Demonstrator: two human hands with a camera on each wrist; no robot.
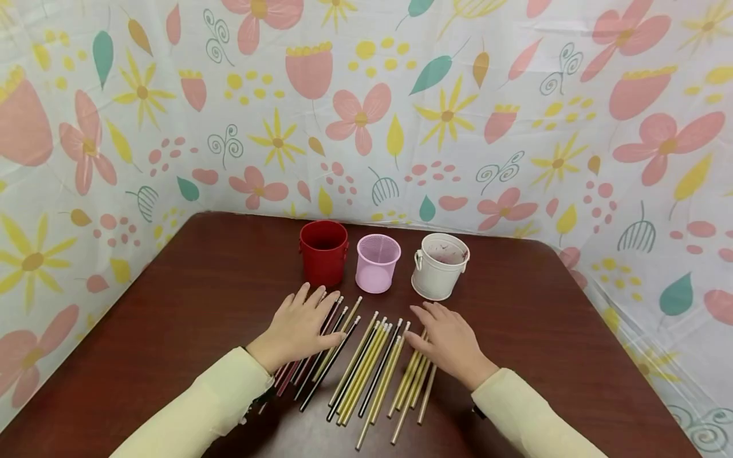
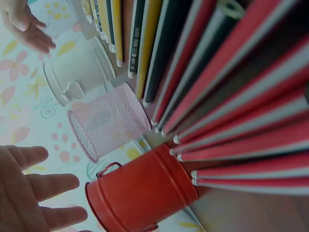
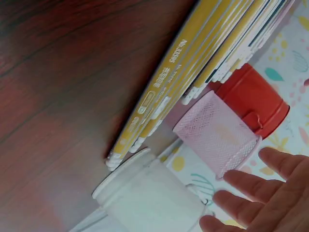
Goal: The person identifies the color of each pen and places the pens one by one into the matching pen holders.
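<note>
Many pencils with white erasers lie side by side on the table; yellow pencils (image 1: 363, 372) are in the middle and right, black and dark red pencils (image 1: 312, 359) at the left. My left hand (image 1: 300, 327) is over the left pencils, fingers spread; whether it touches them I cannot tell. Over the right-hand pencils is my right hand (image 1: 449, 340), fingers extended and holding nothing. In the left wrist view, red pencils (image 2: 241, 111) fan out beside the left fingers (image 2: 53, 186). Yellow pencils (image 3: 164, 72) appear in the right wrist view, apart from the right fingers (image 3: 251, 186).
Behind the pencils stand a red bucket (image 1: 323, 261), a pink mesh cup (image 1: 376, 270) and a white bucket (image 1: 438, 273) in a row. The brown table (image 1: 189, 299) ends at a flowered cloth (image 1: 355, 121) at the back and sides.
</note>
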